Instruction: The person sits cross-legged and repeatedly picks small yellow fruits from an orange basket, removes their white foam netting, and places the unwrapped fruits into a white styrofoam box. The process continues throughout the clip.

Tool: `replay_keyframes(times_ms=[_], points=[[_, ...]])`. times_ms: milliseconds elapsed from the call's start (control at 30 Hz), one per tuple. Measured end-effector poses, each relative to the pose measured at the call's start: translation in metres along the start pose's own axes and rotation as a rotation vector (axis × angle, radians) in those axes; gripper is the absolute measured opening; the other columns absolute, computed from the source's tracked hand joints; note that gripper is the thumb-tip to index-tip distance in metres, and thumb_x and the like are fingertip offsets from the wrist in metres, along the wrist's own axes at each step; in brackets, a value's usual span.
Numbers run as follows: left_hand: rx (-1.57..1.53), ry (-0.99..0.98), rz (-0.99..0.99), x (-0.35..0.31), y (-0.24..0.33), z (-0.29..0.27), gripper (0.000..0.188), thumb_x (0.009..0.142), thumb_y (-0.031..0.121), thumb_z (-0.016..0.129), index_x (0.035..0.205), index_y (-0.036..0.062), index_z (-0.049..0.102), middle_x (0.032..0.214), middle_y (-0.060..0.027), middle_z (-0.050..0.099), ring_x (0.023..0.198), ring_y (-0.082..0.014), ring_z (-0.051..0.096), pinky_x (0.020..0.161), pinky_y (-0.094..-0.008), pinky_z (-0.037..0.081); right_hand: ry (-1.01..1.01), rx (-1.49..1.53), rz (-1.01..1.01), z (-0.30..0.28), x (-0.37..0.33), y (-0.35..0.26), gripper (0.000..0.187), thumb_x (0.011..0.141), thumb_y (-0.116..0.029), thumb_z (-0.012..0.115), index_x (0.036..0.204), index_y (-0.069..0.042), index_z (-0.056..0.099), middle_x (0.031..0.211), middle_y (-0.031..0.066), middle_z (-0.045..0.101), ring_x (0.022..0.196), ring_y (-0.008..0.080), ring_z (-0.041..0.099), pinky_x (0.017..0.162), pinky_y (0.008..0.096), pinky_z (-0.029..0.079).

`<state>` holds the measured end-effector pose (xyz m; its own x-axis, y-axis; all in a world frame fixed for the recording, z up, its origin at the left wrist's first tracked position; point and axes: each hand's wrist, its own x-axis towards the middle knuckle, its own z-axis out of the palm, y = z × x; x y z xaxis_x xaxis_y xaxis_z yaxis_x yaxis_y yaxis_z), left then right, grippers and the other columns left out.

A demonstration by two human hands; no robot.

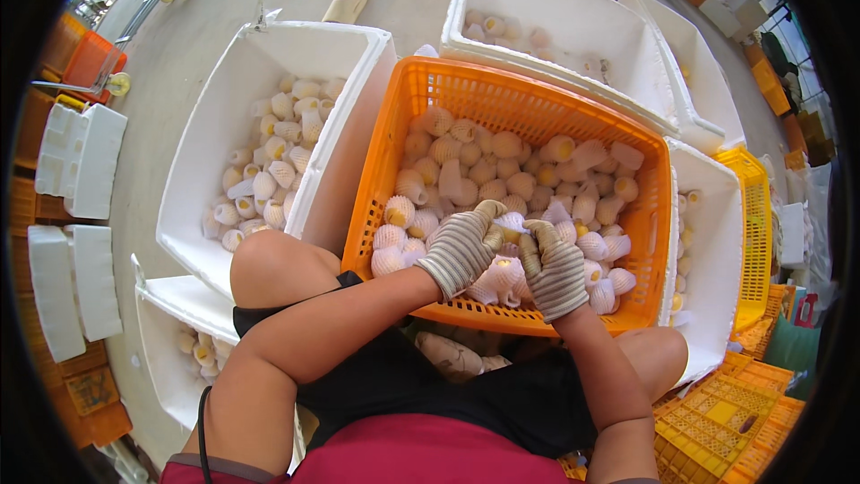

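Both of my hands wear striped grey-white gloves and meet over the near part of an orange plastic crate. A small yellowish fruit in a white foam net sleeve is pinched between them. My left hand has its fingers closed on one side of it. My right hand grips the other side, thumb toward the left hand. Fingers partly cover the fruit. Beneath, the crate holds many round fruits in foam nets, some showing yellow ends. Another netted fruit lies just below my hands.
White foam boxes with netted fruits stand at the left, far right, right and lower left. Yellow crates are stacked at the lower right. Another person's sandalled foot is beyond the boxes.
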<state>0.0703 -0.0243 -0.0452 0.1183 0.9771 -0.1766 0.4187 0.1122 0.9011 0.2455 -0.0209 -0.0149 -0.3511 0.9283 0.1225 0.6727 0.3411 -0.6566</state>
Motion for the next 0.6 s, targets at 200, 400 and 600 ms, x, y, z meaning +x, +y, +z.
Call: replay_keyframes(times_ms=[200, 400, 600], points=[[-0.347, -0.135, -0.075, 0.008, -0.001, -0.007, 0.042, 0.085, -0.006, 0.046, 0.126, -0.0031, 0.053, 0.102, -0.0142, 0.066, 0.081, -0.0179, 0.067, 0.067, -0.0293, 0.059, -0.021, 0.431, 0.294, -0.007, 0.003, 0.006, 0.015, 0.092, -0.01, 0.059, 0.101, 0.001, 0.062, 0.078, 0.0087, 0.063, 0.065, 0.0158, 0.06, 0.06, 0.0278, 0.049], [-0.708, -0.365, -0.272, 0.008, 0.019, -0.029, 0.053, 0.083, -0.006, 0.051, 0.135, -0.004, 0.044, 0.11, -0.0143, 0.063, 0.09, -0.0194, 0.066, 0.073, -0.0309, 0.06, -0.082, 0.836, 0.565, -0.016, 0.005, 0.017, 0.016, 0.096, -0.015, 0.056, 0.104, -0.003, 0.061, 0.069, 0.0032, 0.06, 0.051, 0.0097, 0.055, 0.048, 0.0218, 0.044], [-0.456, -0.479, 0.088, 0.009, 0.019, -0.029, 0.07, 0.081, -0.001, 0.063, 0.145, 0.0077, 0.038, 0.113, -0.0145, 0.062, 0.105, -0.0171, 0.061, 0.091, -0.0289, 0.051, -0.141, 1.257, 0.957, -0.025, 0.011, 0.045, 0.024, 0.094, -0.029, 0.056, 0.095, -0.005, 0.059, 0.062, 0.0055, 0.057, 0.048, 0.0136, 0.052, 0.045, 0.0255, 0.044]])
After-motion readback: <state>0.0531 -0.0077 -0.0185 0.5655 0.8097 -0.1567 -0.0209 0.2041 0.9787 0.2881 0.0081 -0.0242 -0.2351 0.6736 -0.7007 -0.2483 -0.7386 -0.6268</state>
